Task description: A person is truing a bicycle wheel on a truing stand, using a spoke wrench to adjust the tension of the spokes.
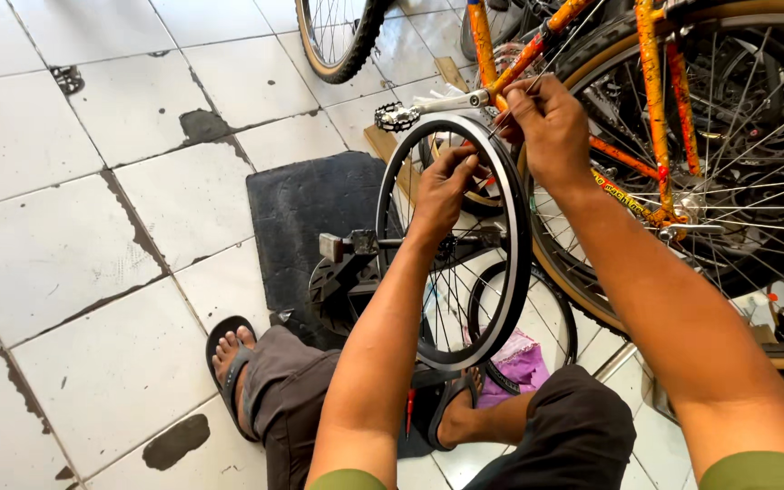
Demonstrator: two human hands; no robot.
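- rim [512, 227], black with a pale braking band, standing upright in a truing stand [356, 263] between the seated person's knees, over a dark floor mat [306, 204].
- left hand [442, 186] curled over the top inner edge of the rim, fingers closed on it and steadying it.
- right hand [546, 127] above the rim, fingertips pinched on a thin spoke [537, 73] that slants up and to the right; what lies at its lower end is hidden by the hand.
- risk, judged: a pinch this light could let the spoke slip and spring back toward the fingers, or drop it among the wheels behind.
- risk, judged: the rim is held at its top only; a sideways pull from the right hand could twist it in the stand.
- orange bicycle [651, 109] stands just behind, its crank and toothed pedal [396, 116] close to the rim; knuckles could catch on the teeth, and the loose spoke could tangle in that bike's own spokes.
- second small rim [564, 304] and pink cloth [524, 358] lie by the right foot; both feet in open sandals [229, 363] sit near them, exposed to anything that falls.
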